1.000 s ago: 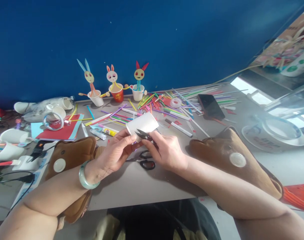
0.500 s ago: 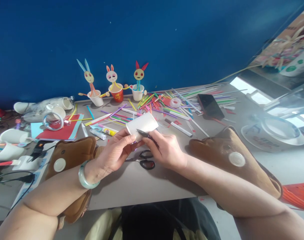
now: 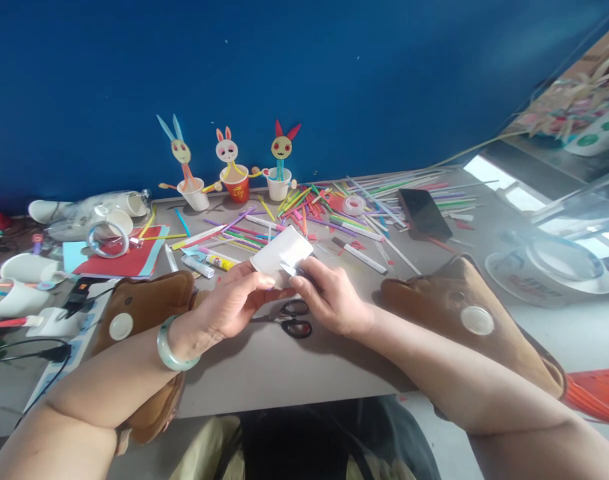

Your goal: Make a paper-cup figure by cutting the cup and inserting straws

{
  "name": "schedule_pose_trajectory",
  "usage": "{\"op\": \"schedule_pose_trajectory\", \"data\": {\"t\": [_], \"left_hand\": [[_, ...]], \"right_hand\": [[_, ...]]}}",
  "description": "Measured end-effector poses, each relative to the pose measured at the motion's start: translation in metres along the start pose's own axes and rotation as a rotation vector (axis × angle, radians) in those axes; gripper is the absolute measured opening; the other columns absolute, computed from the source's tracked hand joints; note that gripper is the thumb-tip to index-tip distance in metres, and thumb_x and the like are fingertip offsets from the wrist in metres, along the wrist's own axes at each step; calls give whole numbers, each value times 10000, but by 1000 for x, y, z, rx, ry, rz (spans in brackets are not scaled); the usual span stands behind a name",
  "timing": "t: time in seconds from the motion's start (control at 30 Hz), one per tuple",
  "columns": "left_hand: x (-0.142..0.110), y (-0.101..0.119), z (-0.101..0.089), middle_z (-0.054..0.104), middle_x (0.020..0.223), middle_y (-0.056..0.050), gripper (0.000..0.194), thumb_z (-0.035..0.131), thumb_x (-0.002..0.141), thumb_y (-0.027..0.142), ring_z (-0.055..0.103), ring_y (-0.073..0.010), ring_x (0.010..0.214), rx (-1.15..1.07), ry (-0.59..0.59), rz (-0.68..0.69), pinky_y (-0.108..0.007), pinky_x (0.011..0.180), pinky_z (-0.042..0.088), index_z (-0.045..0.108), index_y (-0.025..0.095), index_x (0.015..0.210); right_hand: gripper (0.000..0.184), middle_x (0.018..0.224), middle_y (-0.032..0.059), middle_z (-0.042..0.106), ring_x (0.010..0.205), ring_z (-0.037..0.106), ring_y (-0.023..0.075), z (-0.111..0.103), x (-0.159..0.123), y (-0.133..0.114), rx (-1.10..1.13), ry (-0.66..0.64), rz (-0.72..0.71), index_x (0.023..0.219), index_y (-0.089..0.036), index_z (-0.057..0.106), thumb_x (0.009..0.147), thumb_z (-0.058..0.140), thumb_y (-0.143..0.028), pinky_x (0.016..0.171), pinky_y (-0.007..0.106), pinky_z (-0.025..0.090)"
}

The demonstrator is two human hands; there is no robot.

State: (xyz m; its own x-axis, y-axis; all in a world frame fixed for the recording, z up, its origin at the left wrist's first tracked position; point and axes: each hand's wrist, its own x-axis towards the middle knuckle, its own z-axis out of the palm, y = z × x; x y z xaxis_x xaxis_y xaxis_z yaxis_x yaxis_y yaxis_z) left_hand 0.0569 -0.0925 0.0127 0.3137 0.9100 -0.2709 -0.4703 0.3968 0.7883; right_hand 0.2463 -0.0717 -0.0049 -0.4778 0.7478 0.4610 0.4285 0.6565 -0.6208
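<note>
My left hand [image 3: 234,293] grips a white paper cup [image 3: 279,250] that lies tilted on its side, above the table. A small knife [image 3: 290,268] is in my right hand [image 3: 334,293], its short pointed blade shining against the cup's wall. Fingers cover the knife's handle, and I cannot tell whether the blade has gone through the wall. Just below both hands, black-handled scissors [image 3: 295,328] lie on the table. Behind the cup are coloured paper strips and pens, among them a yellow glue stick [image 3: 221,262].
Three rabbit figures in paper cups, one in a red cup [image 3: 237,190], stand along the blue wall. A phone [image 3: 424,215] lies at the right. Brown pouches [image 3: 441,300] flank my arms. Clear tape [image 3: 108,240] rests on red paper [image 3: 129,261] at the left, near more cups.
The knife blade has turned and now catches the light, where it looked dark before. The cup has shifted and tilted slightly in my left hand.
</note>
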Motion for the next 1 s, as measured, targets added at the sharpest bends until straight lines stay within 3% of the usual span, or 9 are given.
{"op": "schedule_pose_trajectory", "data": {"t": [0.3, 0.6, 1.0], "left_hand": [[1, -1, 1, 738, 1004, -95, 219, 667, 773, 96, 656, -189, 943, 16, 10, 36, -286, 844, 542, 755, 106, 974], [0, -2, 1, 738, 1031, -87, 240, 680, 804, 104, 656, -180, 961, 35, -24, 35, -270, 840, 546, 749, 117, 1033], [-1, -3, 0, 735, 1033, -66, 231, 704, 831, 139, 664, -173, 967, 48, -68, 95, -302, 901, 553, 737, 163, 1059]], "right_hand": [[247, 604, -22, 558, 494, 458, 109, 0, -2, 2, -194, 16, -102, 955, -173, 566, 1006, 448, -384, 525, 233, 308], [287, 608, 2, 610, 516, 526, 120, 0, -6, -2, -388, 106, -192, 880, -158, 579, 1021, 443, -369, 539, 236, 323], [319, 577, -12, 580, 498, 483, 108, -2, -4, -4, -440, 120, -198, 810, -183, 538, 1034, 418, -375, 541, 239, 297]]}}
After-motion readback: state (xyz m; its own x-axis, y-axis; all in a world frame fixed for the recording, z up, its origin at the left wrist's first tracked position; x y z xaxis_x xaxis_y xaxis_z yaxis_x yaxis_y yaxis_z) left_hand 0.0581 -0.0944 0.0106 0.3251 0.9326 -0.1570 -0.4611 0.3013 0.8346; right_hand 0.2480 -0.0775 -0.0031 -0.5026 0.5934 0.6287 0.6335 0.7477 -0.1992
